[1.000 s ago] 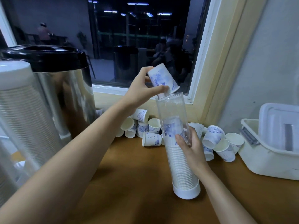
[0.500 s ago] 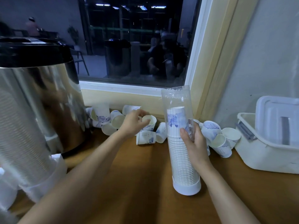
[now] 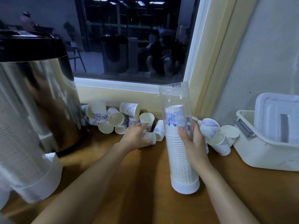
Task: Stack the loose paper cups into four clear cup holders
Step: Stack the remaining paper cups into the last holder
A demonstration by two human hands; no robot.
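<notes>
The clear cup holder is standing upright on the wooden counter, partly filled with a nested stack of cups. My right hand is gripping it at mid-height, thumb in front, fingers wrapped behind. My left hand is holding a paper cup that is lying on its side just left of the holder, fingers curled round it. Loose cups are lying heaped below the window. A steel urn is standing at far left and a white bin at right.
</notes>
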